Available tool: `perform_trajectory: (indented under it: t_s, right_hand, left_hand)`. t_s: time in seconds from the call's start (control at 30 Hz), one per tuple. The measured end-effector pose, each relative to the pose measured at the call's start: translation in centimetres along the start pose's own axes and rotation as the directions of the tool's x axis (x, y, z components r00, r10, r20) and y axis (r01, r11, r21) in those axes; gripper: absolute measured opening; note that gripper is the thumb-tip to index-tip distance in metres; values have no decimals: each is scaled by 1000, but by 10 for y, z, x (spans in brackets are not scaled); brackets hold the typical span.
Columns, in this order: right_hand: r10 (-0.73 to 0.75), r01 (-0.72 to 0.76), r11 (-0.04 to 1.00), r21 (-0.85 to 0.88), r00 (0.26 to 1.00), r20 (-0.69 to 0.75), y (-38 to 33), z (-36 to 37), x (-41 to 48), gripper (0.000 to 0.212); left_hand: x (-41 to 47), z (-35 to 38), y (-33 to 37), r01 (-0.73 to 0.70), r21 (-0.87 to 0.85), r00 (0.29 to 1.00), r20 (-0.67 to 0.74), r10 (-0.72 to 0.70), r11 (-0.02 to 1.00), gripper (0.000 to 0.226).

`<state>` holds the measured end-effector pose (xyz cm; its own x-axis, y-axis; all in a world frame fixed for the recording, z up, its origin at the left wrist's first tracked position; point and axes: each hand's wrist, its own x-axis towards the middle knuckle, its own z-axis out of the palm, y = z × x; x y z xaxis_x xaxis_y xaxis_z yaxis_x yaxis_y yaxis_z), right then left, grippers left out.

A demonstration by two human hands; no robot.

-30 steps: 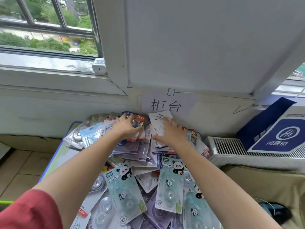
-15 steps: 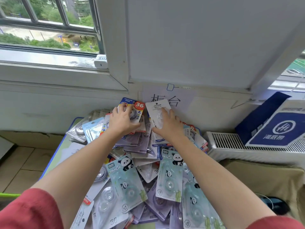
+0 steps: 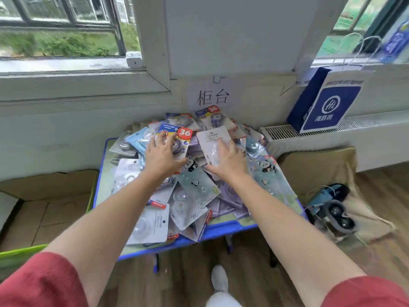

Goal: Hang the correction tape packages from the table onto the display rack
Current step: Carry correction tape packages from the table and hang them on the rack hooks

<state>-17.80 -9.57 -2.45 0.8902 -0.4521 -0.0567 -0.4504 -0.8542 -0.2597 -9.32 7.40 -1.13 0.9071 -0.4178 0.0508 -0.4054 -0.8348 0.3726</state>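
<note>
Correction tape packages [image 3: 194, 187] heaped on table [image 3: 239, 227], left hand [image 3: 162, 157] grips red-36 pack [image 3: 180, 135], right hand [image 3: 229, 161] white pack [image 3: 211, 138]

Colours & prints, blue-rimmed table [image 3: 234, 227]
36 pkg [image 3: 181, 138]: blue/yellow card, red badge w/ white "36". White pkg [image 3: 212, 138]: plain white, small blk print. Panda pkg [image 3: 199, 185]: pale teal, blk/wht pandas. Sleeve [image 3: 39, 282] red. Bag [image 3: 327, 105] navy/white. Sign [image 3: 212, 97] white, blk chars.
</note>
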Motion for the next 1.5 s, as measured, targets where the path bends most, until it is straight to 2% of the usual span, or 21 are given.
perform_trajectory:
  t_s: [0.3,0.6,0.77,0.87,1.07,1.2,1.37,1.5]
  right_hand:
    - [87,-86,996,-15,995,46,20,15,-133,96]
    - [193,-194,981,6,978,73,74,40,-282,92]
    - [314,-317,948,40,947,66,106,45,-359,89]
    - [423,-425,902,81,905,39,124,48,-403,89]
    - [683,-670,721,176,730,-19,151,54,-508,91]
    - [818,-789,568,236,573,-51,173,50,-594,90]
    - [932,-883,362,300,346,-105,209,33,-703,89]
    - [976,-909,216,357,187,-115,244,23,-790,90]
  left_hand:
    - [-117,13,11,3,10,998,58,-3,1000,79]
    - [-258,55,48,-19,-35,993,116,23,999,81]
    - [-310,72,73,-85,-34,975,205,90,996,83]
    - [-333,82,97,-192,-42,950,244,197,980,83]
    - [-401,105,144,-453,-129,833,292,470,882,80]
    - [-460,119,188,-587,-190,704,360,612,787,78]
    - [-547,129,267,-733,-268,530,352,771,626,74]
    - [-627,138,329,-762,-379,398,367,841,526,75]
